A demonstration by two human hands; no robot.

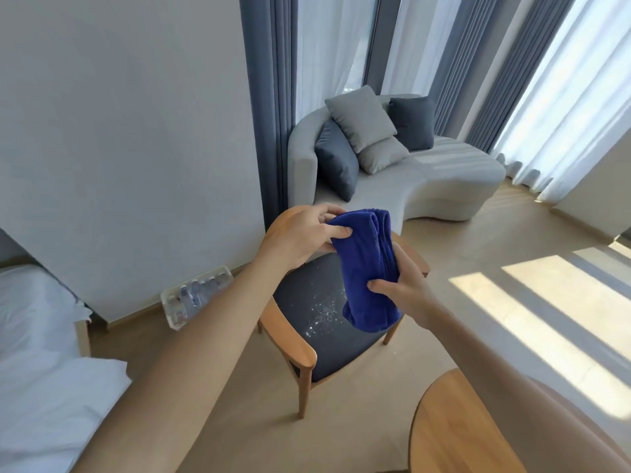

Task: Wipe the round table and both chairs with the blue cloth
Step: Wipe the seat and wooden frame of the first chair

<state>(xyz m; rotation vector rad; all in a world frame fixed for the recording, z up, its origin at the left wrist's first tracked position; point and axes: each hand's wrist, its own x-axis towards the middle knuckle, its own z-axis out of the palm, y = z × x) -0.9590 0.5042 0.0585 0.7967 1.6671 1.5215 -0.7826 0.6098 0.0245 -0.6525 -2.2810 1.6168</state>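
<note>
Currently the blue cloth (367, 268) is held folded at the centre of the frame, above the chair (327, 322). The left hand (300, 233) pinches its upper fold between thumb and fingers; the right hand (401, 285) grips its lower middle, thumb across the front. Both hands are closed on the cloth.

Handling: the cloth appears thick, soft and light, and hangs limp below the right hand. It should not slip, but loose layers may unfold. Judged best practice is to hold it across the folded bulk, presenting a flat pad to the surface.

Work surface: the dark seat shows pale specks near its centre, directly under the cloth. Wooden armrests bound the seat at left and right, so strokes should run between them and toward the open front edge.

Clearance: bare floor surrounds the chair. The round table (454, 428) occupies the lower right of the frame, near the chair but apart from it. A pack of bottles (196, 297) stands against the wall at centre left, and a bed (44, 353) fills the lower left. Only one chair is in view.
</note>
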